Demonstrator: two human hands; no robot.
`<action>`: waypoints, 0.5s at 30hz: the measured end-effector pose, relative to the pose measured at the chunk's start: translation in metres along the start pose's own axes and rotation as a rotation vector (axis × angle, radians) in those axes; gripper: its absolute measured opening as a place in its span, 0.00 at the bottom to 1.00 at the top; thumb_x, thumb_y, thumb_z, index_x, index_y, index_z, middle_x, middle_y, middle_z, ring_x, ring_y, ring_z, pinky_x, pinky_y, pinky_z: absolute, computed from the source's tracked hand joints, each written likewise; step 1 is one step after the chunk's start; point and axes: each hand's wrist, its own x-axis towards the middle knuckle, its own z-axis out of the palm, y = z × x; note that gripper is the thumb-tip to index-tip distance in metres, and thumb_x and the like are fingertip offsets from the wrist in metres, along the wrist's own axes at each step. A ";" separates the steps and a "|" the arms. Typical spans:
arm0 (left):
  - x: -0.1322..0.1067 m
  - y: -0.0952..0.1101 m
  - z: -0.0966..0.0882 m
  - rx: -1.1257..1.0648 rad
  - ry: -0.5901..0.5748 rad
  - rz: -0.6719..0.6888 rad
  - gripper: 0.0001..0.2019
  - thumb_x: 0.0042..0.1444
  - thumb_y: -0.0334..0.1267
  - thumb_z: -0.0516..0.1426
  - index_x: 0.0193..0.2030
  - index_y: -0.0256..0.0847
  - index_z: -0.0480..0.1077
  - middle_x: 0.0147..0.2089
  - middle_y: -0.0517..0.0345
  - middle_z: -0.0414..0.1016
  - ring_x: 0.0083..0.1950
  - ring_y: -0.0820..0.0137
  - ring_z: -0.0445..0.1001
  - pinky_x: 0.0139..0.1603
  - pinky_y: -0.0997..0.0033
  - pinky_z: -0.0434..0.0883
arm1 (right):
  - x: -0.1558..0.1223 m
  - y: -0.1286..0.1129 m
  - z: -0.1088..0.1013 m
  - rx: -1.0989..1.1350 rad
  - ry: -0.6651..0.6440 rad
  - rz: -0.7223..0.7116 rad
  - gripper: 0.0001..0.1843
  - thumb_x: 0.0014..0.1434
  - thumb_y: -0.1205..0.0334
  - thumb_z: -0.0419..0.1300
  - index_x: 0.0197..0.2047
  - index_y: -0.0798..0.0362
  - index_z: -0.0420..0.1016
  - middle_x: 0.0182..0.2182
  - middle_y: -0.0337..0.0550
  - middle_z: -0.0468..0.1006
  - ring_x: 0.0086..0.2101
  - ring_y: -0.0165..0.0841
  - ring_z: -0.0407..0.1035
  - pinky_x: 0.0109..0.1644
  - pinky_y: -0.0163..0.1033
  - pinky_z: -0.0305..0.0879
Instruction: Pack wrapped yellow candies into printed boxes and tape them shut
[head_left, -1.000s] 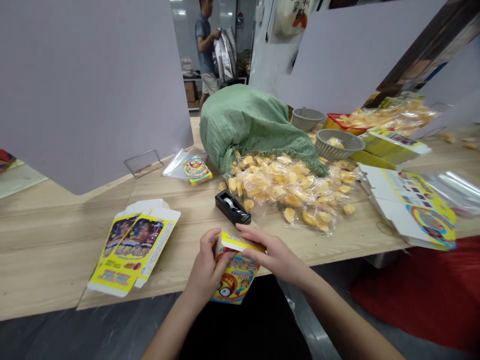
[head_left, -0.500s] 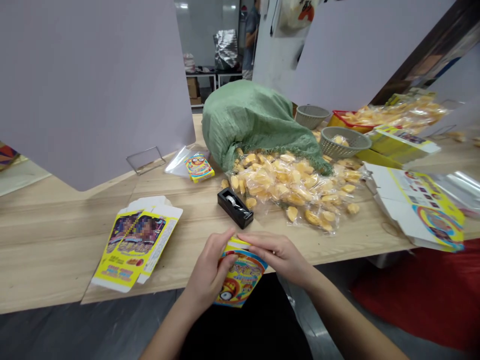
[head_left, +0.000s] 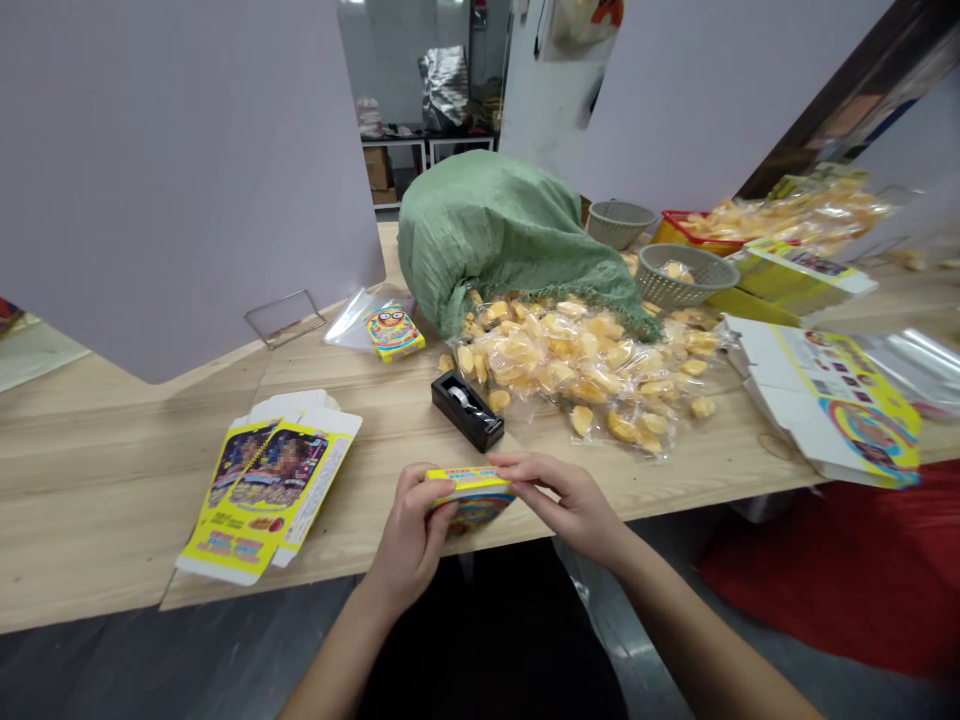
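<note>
A small yellow printed carton [head_left: 470, 494] is held between both my hands just over the near edge of the wooden table [head_left: 112, 470]. My left hand [head_left: 411, 535] grips its left end with curled fingers. My right hand [head_left: 564, 497] pinches its right end and top flap. The carton's narrow yellow top face is turned up toward me. Just beyond it a black tape dispenser [head_left: 466, 410] lies on the table.
Flat unfolded cartons [head_left: 268, 484] lie at left, more [head_left: 832, 400] at right. A green sack [head_left: 504, 236] spills wrapped yellow candies [head_left: 592, 372]. A finished small box [head_left: 393, 331], two grey baskets [head_left: 686, 274] and white partition boards [head_left: 172, 170] stand behind.
The carton has been tipped from showing its printed front to showing its closed top edge, and both hands have shifted slightly up. The person in the background is gone from view.
</note>
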 end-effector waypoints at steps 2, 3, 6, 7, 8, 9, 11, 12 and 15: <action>0.000 -0.011 -0.002 0.020 0.021 0.063 0.18 0.62 0.25 0.49 0.55 0.50 0.56 0.52 0.54 0.63 0.58 0.65 0.66 0.55 0.59 0.68 | 0.006 0.000 0.002 -0.101 -0.009 -0.082 0.12 0.64 0.65 0.54 0.48 0.49 0.75 0.51 0.48 0.77 0.51 0.35 0.73 0.55 0.44 0.70; -0.001 -0.017 -0.005 0.029 0.015 0.076 0.19 0.62 0.24 0.50 0.55 0.51 0.56 0.53 0.53 0.63 0.59 0.65 0.65 0.56 0.56 0.67 | 0.009 0.000 0.005 -0.148 -0.014 -0.119 0.13 0.64 0.66 0.53 0.49 0.49 0.75 0.52 0.48 0.77 0.51 0.35 0.72 0.55 0.44 0.70; -0.006 -0.035 -0.015 0.067 -0.030 0.077 0.22 0.60 0.24 0.53 0.56 0.51 0.55 0.56 0.53 0.64 0.59 0.65 0.66 0.55 0.56 0.69 | 0.017 0.003 0.016 -0.255 -0.039 -0.210 0.15 0.64 0.68 0.52 0.49 0.50 0.75 0.52 0.50 0.77 0.51 0.35 0.72 0.53 0.43 0.71; -0.009 -0.039 -0.019 0.083 -0.032 0.078 0.23 0.60 0.24 0.54 0.56 0.52 0.55 0.56 0.53 0.64 0.58 0.65 0.67 0.54 0.57 0.70 | 0.019 0.004 0.018 -0.281 -0.056 -0.240 0.15 0.64 0.68 0.52 0.49 0.50 0.76 0.52 0.51 0.76 0.51 0.35 0.73 0.53 0.43 0.72; -0.012 -0.042 -0.023 0.097 -0.030 0.080 0.24 0.60 0.23 0.54 0.56 0.53 0.55 0.56 0.54 0.64 0.57 0.66 0.67 0.54 0.58 0.70 | 0.022 0.004 0.020 -0.306 -0.078 -0.266 0.15 0.64 0.69 0.52 0.48 0.51 0.76 0.52 0.51 0.76 0.51 0.35 0.72 0.53 0.43 0.72; -0.014 -0.044 -0.026 0.108 -0.030 0.084 0.24 0.60 0.23 0.54 0.57 0.54 0.55 0.57 0.54 0.64 0.58 0.66 0.67 0.54 0.57 0.70 | 0.024 0.005 0.021 -0.326 -0.106 -0.288 0.15 0.64 0.69 0.52 0.48 0.51 0.76 0.52 0.52 0.76 0.52 0.35 0.72 0.54 0.43 0.72; -0.018 -0.045 -0.031 0.119 -0.044 0.084 0.25 0.60 0.23 0.53 0.58 0.55 0.54 0.58 0.53 0.63 0.58 0.66 0.67 0.54 0.57 0.71 | 0.029 0.006 0.020 -0.352 -0.163 -0.324 0.14 0.63 0.69 0.52 0.48 0.51 0.76 0.53 0.52 0.76 0.52 0.35 0.72 0.54 0.43 0.71; -0.018 -0.045 -0.032 0.121 -0.057 0.085 0.25 0.61 0.23 0.52 0.58 0.55 0.54 0.58 0.53 0.63 0.58 0.66 0.67 0.54 0.57 0.72 | 0.031 0.007 0.019 -0.357 -0.179 -0.345 0.14 0.63 0.69 0.53 0.48 0.52 0.76 0.53 0.52 0.75 0.53 0.35 0.71 0.55 0.43 0.71; -0.017 -0.043 -0.031 0.144 -0.080 0.097 0.25 0.61 0.23 0.52 0.58 0.55 0.53 0.59 0.52 0.62 0.58 0.66 0.68 0.53 0.58 0.73 | 0.035 0.014 0.019 -0.328 -0.171 -0.415 0.13 0.62 0.70 0.54 0.47 0.54 0.75 0.55 0.55 0.74 0.55 0.37 0.69 0.57 0.45 0.68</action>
